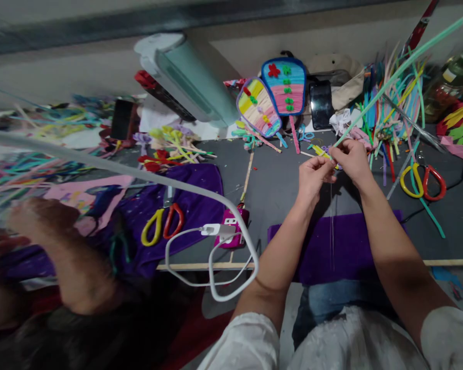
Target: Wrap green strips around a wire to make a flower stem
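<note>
- Grip of the right hand [353,159]: thumb and fingers pinch the lower end of a strip [401,79]; the left hand [317,177] meets it there, fingertips pressed together, though what lies between them is too small to tell.
- Strip: pale green, long, narrow, seemingly fuzzy, held above the tabletop [278,195] and slanting up and away to the right, its far end free.
- Progress, as I judge it: early on this piece; only the pinched end is being worked, and the long remainder shows no shaping.
- Thread [332,231]: fine, pale strands, perhaps wire, hanging straight below the fingers.
- Cloth [341,241]: purple, soft-looking, laid flat at the near edge, under the thread.
- Fans [285,85]: two paddle shapes beyond the hands, banded in colour, edged in blue and purple, dotted with small decorations; they look finished or nearly so.
- Bundle [395,110]: many loose, thin, bright strips, apparently unused, right of the fans.
- Scissors [421,181]: smooth loops, one yellow, one red, lying right of the hands, out of either grip.
- Co-worker's hand [42,213]: blurred, at far left, its hold unclear.
</note>
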`<move>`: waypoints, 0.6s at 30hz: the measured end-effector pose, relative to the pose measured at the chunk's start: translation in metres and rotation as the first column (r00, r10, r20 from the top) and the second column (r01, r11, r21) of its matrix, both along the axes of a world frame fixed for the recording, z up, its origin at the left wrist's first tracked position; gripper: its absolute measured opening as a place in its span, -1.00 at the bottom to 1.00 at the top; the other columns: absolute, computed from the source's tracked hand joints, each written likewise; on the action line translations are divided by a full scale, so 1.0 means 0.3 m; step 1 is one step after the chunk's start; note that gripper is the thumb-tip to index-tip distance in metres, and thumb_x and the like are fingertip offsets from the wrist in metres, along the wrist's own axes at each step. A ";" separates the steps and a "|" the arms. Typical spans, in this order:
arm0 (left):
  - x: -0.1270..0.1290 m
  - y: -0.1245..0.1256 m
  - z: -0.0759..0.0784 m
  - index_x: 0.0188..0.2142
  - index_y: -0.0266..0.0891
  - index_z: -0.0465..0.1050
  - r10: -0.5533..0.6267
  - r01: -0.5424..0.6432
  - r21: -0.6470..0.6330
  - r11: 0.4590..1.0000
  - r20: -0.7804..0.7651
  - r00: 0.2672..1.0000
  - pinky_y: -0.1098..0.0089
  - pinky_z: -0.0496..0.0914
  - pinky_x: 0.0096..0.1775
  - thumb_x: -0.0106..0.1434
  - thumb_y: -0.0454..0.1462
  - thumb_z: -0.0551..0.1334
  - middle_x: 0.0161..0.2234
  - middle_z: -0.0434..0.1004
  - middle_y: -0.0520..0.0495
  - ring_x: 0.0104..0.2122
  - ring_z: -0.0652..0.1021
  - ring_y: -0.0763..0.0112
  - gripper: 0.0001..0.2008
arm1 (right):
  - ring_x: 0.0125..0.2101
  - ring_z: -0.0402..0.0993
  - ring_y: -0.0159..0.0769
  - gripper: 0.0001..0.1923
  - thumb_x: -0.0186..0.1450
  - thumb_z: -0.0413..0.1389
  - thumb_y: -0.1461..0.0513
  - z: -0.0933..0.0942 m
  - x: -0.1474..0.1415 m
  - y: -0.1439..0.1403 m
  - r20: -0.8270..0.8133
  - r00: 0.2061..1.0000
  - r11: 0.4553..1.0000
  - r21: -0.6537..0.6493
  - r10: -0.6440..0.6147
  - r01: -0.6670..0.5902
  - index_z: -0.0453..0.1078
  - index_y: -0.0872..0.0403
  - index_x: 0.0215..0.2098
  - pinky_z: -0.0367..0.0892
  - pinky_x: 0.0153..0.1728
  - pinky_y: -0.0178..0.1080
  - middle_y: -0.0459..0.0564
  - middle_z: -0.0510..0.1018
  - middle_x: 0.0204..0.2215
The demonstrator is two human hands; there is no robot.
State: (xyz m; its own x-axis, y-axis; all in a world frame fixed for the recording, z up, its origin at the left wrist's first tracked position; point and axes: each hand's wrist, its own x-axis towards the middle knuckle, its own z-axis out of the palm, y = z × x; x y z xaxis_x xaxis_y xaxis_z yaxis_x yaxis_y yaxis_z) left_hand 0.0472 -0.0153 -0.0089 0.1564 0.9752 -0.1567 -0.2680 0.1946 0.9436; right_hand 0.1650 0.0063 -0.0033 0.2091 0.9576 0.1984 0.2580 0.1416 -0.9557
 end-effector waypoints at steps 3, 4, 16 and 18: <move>-0.003 -0.002 0.007 -0.48 -0.31 0.39 0.002 -0.002 -0.007 1.000 0.020 1.000 0.52 0.37 -0.55 -0.02 -0.18 0.40 -0.61 0.39 0.09 -0.67 0.39 0.63 -0.73 | -0.62 0.12 -0.50 -0.80 0.08 0.14 0.25 0.027 -0.013 -0.014 -0.075 0.997 1.000 0.003 0.018 -0.018 0.26 0.10 -0.66 0.07 -0.56 -0.34 -0.20 0.26 -0.70; -0.004 -0.002 0.010 -0.48 -0.31 0.40 -0.009 0.010 -0.018 1.000 0.046 0.999 0.51 0.37 -0.55 -0.03 -0.18 0.40 -0.61 0.40 0.09 -0.67 0.40 0.62 -0.73 | -0.62 0.11 -0.51 -0.80 0.08 0.14 0.25 0.038 -0.017 -0.020 -0.124 0.992 0.999 -0.013 0.028 -0.029 0.27 0.10 -0.65 0.07 -0.56 -0.35 -0.20 0.25 -0.70; -0.002 -0.005 0.022 -0.45 -0.28 0.35 -0.139 0.252 -0.187 0.949 0.470 0.871 0.57 0.35 -0.53 0.15 -0.29 0.30 -0.65 0.32 0.14 -0.69 0.35 0.67 -0.85 | -0.67 0.13 -0.55 -0.81 0.03 0.22 0.16 0.080 -0.010 -0.044 -0.562 0.791 0.925 -0.115 0.241 -0.363 0.33 0.10 -0.52 -0.07 -0.70 -0.42 -0.20 0.28 -0.69; -0.002 -0.007 0.025 -0.45 -0.28 0.35 -0.151 0.273 -0.198 0.941 0.477 0.866 0.58 0.36 -0.52 0.15 -0.29 0.30 -0.64 0.32 0.14 -0.69 0.35 0.68 -0.85 | -0.68 0.12 -0.55 -0.80 0.03 0.22 0.16 0.084 -0.008 -0.047 -0.553 0.797 0.925 -0.114 0.243 -0.362 0.32 0.09 -0.53 -0.07 -0.70 -0.42 -0.21 0.26 -0.70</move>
State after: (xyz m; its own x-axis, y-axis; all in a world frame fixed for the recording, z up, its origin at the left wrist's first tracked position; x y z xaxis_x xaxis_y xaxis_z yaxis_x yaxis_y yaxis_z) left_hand 0.0465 -0.0174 -0.0016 0.4674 0.8471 -0.2530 -0.5742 0.5085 0.6417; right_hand 0.1627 -0.0079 0.0220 -0.0837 0.9946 -0.0608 -0.3079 -0.0838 -0.9477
